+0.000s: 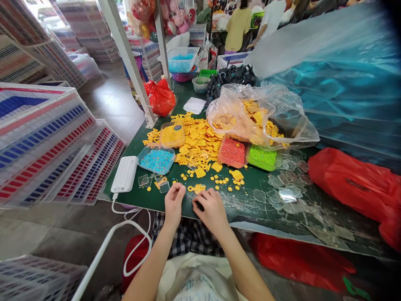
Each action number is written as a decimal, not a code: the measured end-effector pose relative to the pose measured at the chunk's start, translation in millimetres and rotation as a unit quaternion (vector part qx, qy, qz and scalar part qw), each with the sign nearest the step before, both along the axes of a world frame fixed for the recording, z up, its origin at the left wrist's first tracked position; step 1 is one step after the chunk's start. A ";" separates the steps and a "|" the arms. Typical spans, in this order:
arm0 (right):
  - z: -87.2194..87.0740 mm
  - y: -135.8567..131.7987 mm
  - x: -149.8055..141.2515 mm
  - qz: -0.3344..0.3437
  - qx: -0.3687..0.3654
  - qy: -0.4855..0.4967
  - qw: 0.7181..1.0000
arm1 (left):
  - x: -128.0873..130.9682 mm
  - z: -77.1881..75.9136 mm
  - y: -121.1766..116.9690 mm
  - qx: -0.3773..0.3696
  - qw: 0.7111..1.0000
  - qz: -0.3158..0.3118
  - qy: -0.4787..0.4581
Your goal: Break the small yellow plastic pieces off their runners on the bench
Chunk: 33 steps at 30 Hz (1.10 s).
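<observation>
My left hand (174, 201) is at the table's front edge, thumb and fingertips pressed together; whatever they pinch is too small to make out. Beside it, my right hand (211, 209) is curled, its thumb and forefinger closing into a loop, with anything between them hidden. Just beyond the right fingertips lies a flat yellow plastic piece (196, 189) with a ring at its left end. Left of my left hand are another yellow piece (160, 182) and a small clear plastic square (164, 187). Small round yellow parts (220, 181) are scattered ahead of my right hand.
Beyond lie a heap of yellow pieces (200, 142) and tubs of yellow (173, 136), blue (156, 160), red (232, 152) and green beads (262, 158). A white power bank (124, 173) trails a cable at left. Clear squares (286, 194) and a red bag (354, 179) lie right.
</observation>
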State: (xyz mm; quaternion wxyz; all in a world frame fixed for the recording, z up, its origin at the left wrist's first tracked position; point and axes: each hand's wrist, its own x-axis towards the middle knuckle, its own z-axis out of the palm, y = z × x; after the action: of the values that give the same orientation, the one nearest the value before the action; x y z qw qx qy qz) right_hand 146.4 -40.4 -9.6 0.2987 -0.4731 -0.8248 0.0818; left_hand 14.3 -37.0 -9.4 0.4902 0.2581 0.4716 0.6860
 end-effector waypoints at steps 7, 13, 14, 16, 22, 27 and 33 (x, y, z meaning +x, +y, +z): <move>-0.4 18.3 25.3 -0.035 -0.008 0.015 0.999 | -11.4 15.2 14.4 0.060 0.918 -0.134 0.369; -2.9 20.2 27.6 -0.032 -0.028 0.011 0.999 | -25.1 20.2 26.1 0.082 0.857 -0.176 0.478; -2.9 20.2 28.7 -0.033 -0.030 0.010 0.999 | -26.8 20.2 27.1 0.082 0.849 -0.184 0.488; -3.0 20.5 31.8 -0.033 -0.030 0.008 0.999 | -28.9 20.0 28.5 0.083 0.834 -0.200 0.508; -4.0 22.1 40.2 -0.018 -0.019 0.008 1.000 | -24.6 15.1 32.3 0.105 0.774 -0.243 0.575; -3.5 17.5 47.7 -0.035 -0.004 0.044 0.998 | -17.5 11.0 34.3 0.120 0.743 -0.263 0.603; -5.2 1.0 103.7 -0.105 0.057 0.097 0.988 | -17.2 10.7 34.9 0.134 0.709 -0.267 0.638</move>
State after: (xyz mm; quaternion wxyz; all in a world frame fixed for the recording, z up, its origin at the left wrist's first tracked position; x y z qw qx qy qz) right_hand 250.1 -39.4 -14.8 0.4102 -0.5290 -0.7413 0.0484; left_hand -2.9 -2.1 1.3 0.1952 0.8126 0.4867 0.2542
